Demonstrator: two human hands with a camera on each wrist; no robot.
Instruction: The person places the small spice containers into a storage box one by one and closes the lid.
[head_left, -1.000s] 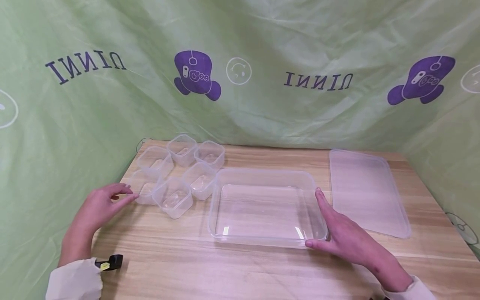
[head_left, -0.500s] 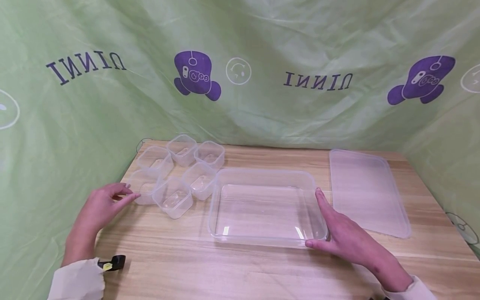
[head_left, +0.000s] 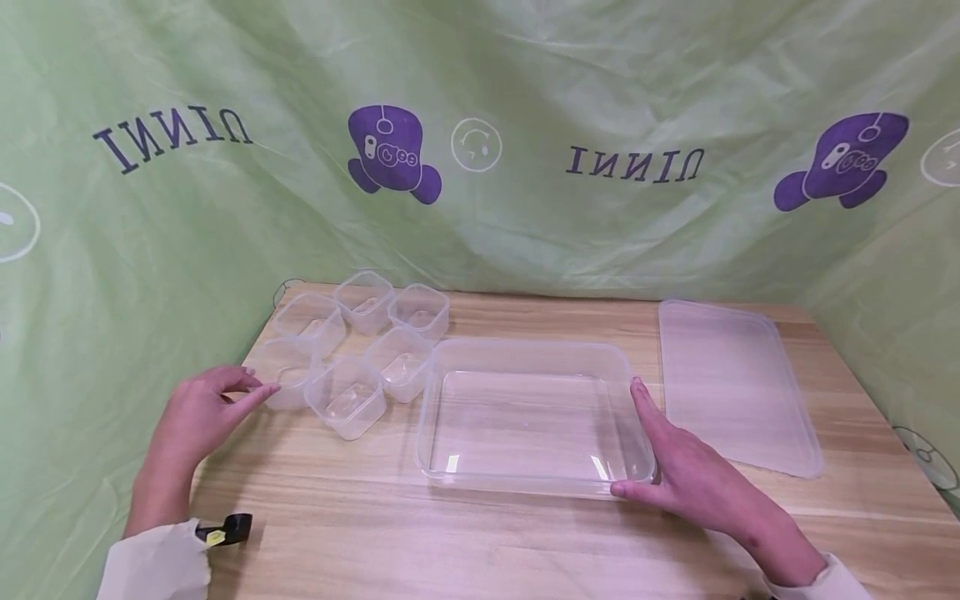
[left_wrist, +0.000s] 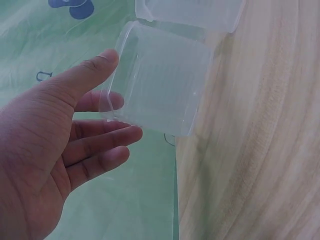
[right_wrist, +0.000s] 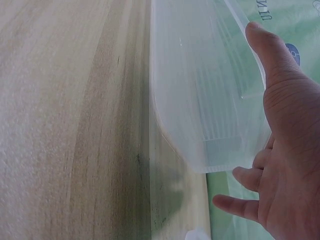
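Note:
Several small clear plastic containers stand grouped at the back left of the table. My left hand (head_left: 206,412) pinches the rim corner of the nearest-left small container (left_wrist: 160,75) between thumb and fingers; its other fingers stay loosely bent below in the left wrist view. A large clear rectangular plastic box (head_left: 525,483) sits in the middle. My right hand (head_left: 693,475) rests against the box's near right corner, thumb on the front rim and straight fingers along the right side. In the right wrist view the ring and little fingers stand off the box wall (right_wrist: 200,85).
A flat translucent lid (head_left: 738,387) lies on the right of the wooden table (head_left: 450,550). Another small container (head_left: 348,400) stands close beside the pinched one. Green printed cloth (head_left: 525,225) hangs around the back and sides.
The pinched small container shifts slightly left, toward my left hand. My left forearm edges a little to the right; the right hand and the large box stay put.

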